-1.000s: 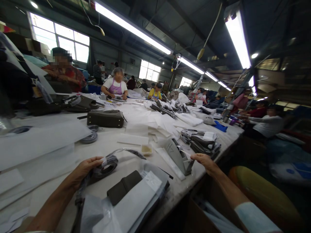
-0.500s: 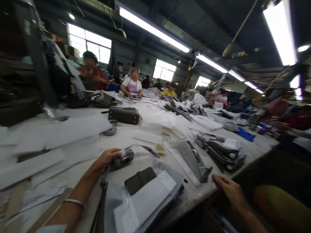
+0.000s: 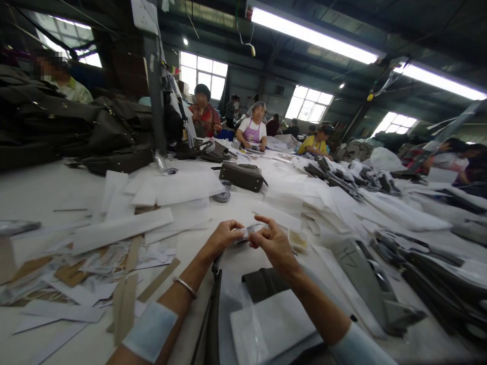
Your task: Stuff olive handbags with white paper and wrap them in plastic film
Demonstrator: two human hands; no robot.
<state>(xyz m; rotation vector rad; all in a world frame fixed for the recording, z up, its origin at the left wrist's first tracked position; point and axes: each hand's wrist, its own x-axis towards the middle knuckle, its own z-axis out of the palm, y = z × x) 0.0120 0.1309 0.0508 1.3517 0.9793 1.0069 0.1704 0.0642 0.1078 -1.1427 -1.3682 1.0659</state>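
My left hand pinches a coiled bag strap wrapped in clear film, above the table. My right hand meets it from the right, thumb and fingertips pressed together at the wrapped coil and index finger raised. What those fingertips hold, if anything, is too small to make out. Below my hands lies a dark grey-brown bag, with a brown flap piece and a white padded sheet under clear plastic on it. A grey tape dispenser with handwritten marks stands right of my right forearm.
Paper and card scraps cover the left side. A finished dark bag and a coiled strap lie ahead. More wrapped bags sit at right, a dark bag pile at far left. Co-workers work across the table.
My right hand has moved from beside the tape dispenser to the strap coil, meeting my left hand. The view has turned left, so the table scene shifts right.
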